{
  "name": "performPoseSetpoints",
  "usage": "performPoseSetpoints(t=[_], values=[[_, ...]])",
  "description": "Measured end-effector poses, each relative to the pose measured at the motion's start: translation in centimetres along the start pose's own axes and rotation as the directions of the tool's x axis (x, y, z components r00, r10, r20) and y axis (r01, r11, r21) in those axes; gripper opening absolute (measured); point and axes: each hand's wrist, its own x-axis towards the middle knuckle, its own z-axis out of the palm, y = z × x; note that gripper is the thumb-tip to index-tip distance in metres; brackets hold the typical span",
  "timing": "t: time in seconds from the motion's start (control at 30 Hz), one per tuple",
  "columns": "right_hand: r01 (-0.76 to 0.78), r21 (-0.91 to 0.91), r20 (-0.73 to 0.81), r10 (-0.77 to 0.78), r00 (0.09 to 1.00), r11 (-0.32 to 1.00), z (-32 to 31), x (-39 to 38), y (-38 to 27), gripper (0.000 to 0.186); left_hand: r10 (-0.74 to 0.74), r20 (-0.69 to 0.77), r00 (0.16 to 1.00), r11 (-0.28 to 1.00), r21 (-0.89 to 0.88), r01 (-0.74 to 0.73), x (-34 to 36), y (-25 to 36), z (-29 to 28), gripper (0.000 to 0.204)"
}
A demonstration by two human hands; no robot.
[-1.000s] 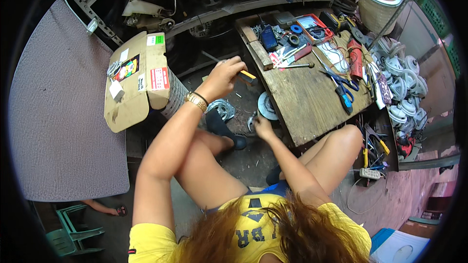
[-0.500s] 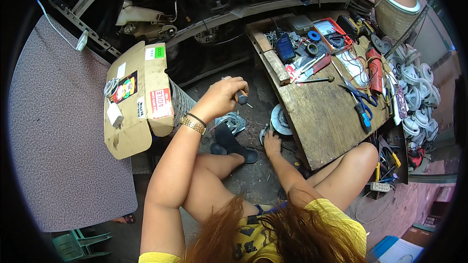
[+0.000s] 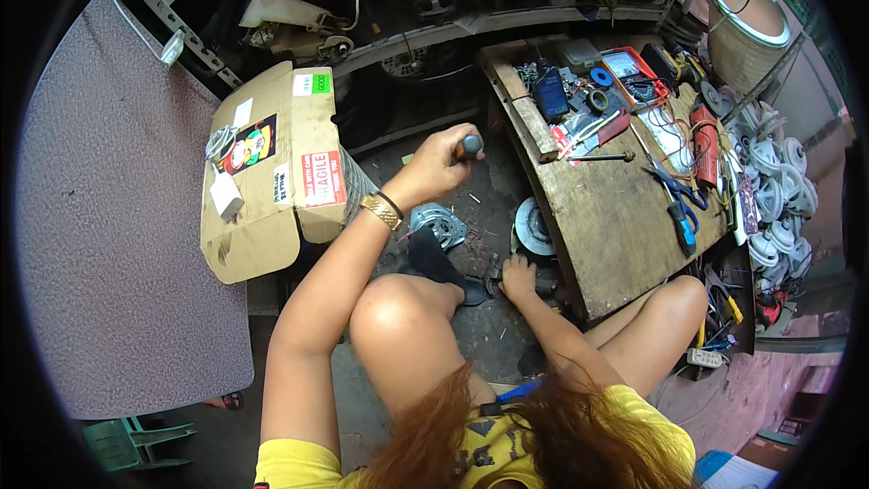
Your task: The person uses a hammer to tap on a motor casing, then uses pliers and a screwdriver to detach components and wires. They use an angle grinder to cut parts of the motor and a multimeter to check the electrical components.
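My left hand (image 3: pixel 445 163) is closed around a dark-handled tool (image 3: pixel 468 144), its handle end turned upward. My right hand (image 3: pixel 518 278) is low by the floor, fingers bent against a small metal part (image 3: pixel 492 275); what exactly they grip is unclear. A pale round disc (image 3: pixel 539 238) lies just beyond it, partly beside the wooden board. A cast metal part (image 3: pixel 439 222) rests on the floor left of the disc, beside my dark-shod foot (image 3: pixel 425 254).
A cardboard box (image 3: pixel 267 254) stands left, beside a grey padded top (image 3: pixel 127 244). A wooden board (image 3: pixel 615 235) holds tools at right, near white plastic parts (image 3: pixel 778 181) and a bucket (image 3: pixel 733 54). Another person's foot (image 3: pixel 231 401) shows below the grey top.
My left hand dipped, then rose slightly rightward, turning the tool's handle upward. My right hand has shifted down and right from where it was a second ago. My left knee has come up.
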Motion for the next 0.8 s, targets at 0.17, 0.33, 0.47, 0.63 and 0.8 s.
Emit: performPoseSetpoints(t=[0.17,0.33,0.47,0.63,0.8], values=[[-0.079,0.367,0.115,0.039,0.993,0.927,-2.1,-5.7,2.1,0.068,0.038,0.194,0.98,0.988,0.139,-0.066,-6.1,-9.9,4.8,0.033],[-0.362,0.889,0.365,0.045,0.93,0.281,-4.8,-11.4,2.2,0.068,0.103,0.464,0.88,0.921,0.29,-0.261,-10.3,-13.5,8.5,0.031],[-0.144,0.963,0.116,0.135,0.984,0.226,-5.7,-12.8,2.3,0.034,0.133,0.472,0.872,0.918,0.272,-0.287,-11.0,-13.8,9.6,0.028],[-0.108,0.974,0.082,0.134,0.988,0.199,-8.9,-14.1,2.0,0.029,0.142,0.503,0.852,0.943,0.194,-0.272,-11.3,-14.0,9.7,0.03],[-0.085,0.974,0.053,0.155,0.986,0.209,-9.1,-14.1,2.2,0.027,0.206,0.512,0.834,0.935,0.148,-0.321,-11.7,-14.3,9.6,0.028]])
